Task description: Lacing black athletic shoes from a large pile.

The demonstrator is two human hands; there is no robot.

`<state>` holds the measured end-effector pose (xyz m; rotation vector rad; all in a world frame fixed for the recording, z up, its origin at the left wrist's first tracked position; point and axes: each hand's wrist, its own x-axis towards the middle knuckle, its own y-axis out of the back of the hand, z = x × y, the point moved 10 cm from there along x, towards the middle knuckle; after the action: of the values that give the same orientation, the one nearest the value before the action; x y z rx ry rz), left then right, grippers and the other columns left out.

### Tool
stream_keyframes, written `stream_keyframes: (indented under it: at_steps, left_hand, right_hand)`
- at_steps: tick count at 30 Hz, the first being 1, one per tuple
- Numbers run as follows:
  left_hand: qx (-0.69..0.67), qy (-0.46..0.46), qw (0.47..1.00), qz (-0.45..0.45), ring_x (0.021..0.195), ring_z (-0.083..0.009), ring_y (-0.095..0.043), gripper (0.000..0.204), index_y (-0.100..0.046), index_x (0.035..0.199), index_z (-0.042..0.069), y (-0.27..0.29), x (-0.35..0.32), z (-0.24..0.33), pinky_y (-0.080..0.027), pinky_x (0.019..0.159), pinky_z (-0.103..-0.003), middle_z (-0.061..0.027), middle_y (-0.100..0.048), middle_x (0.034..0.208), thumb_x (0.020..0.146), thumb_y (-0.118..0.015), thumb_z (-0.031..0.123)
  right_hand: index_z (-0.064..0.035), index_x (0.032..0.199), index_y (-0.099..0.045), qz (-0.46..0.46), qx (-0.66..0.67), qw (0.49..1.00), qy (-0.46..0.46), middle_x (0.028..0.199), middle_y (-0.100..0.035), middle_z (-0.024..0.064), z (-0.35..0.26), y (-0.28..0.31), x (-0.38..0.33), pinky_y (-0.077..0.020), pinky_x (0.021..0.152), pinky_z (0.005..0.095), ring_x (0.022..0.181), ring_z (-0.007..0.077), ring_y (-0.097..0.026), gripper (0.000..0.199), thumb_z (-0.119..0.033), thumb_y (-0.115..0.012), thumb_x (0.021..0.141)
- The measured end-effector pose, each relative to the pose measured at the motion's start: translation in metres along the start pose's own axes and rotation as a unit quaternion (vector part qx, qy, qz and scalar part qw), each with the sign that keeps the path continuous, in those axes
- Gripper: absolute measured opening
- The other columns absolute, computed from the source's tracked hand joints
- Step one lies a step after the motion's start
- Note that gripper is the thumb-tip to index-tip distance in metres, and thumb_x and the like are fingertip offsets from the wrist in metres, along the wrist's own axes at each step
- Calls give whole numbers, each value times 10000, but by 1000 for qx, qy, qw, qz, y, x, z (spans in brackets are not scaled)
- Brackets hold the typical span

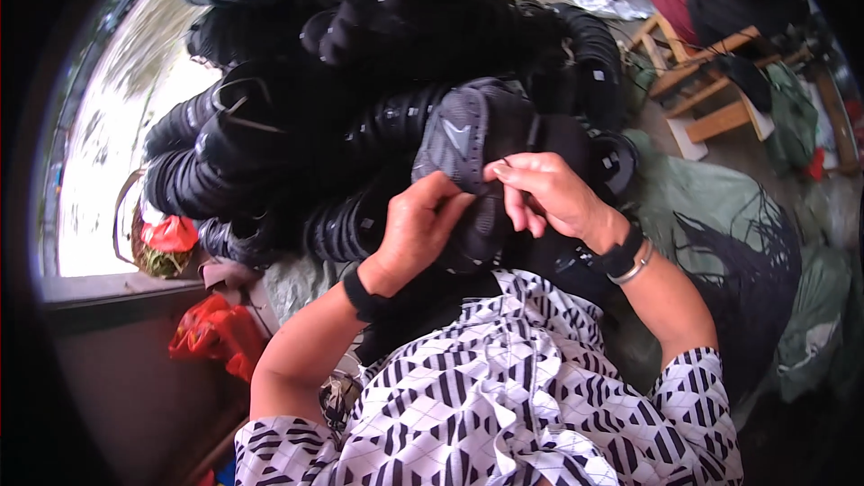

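Nearest, along lower edge: black-and-white patterned garment (504,396) over lap and chest. Just above it, both hands closed on a dark grey shoe upper (468,139), held mid-frame against the pile behind. Left hand (418,229) gripping lower edge of upper, fingers curled round it, black band at wrist. Right hand (544,193) pinching upper's right side between thumb and fingertips; black strap and pale bangle at wrist. Pale angular mark on upper's grey panel, row of small holes beside it.

Behind and all round: heap of black shoe uppers (360,81), stacked in curved rows, small square pale tags dotted along several.

Left of heap: red plastic bag (169,234) in a basket by bright sill; second red bag (211,328) lower, against grey wall.

Right: green sacking (720,207) under black netting.

Far top right: wooden stool (702,81), another person seated, dark red garment.
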<state>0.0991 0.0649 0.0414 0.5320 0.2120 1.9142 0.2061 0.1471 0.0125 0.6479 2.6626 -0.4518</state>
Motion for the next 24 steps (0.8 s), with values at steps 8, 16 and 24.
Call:
stream_keyframes:
  at_steps: [8,16,24]
  left_hand:
    - [53,28,998,-28,589,-82,-474,133,-541,771,3,-10,15,3,-416,540,-242,-42,-537,630,840,-645,47]
    - [232,19,972,-29,600,-283,-611,147,-521,759,48,-12,28,20,-463,518,-370,-109,-586,649,812,-625,137]
    - [42,-46,996,-58,589,-262,-585,110,-571,810,35,-6,23,14,-459,536,-339,-149,-560,682,781,-666,82]
  right_hand:
    - [58,1104,-533,-35,96,995,-14,563,-577,81,12,6,1,-396,363,212,394,116,-515,386,-289,-515,935]
    - [48,1244,-495,-88,65,994,-2,593,-587,76,9,-2,-1,-446,389,209,438,114,-548,448,-280,-506,939]
    - [76,1209,-493,-29,19,999,17,605,-591,101,5,9,-3,-420,370,210,398,135,-520,450,-290,-480,946]
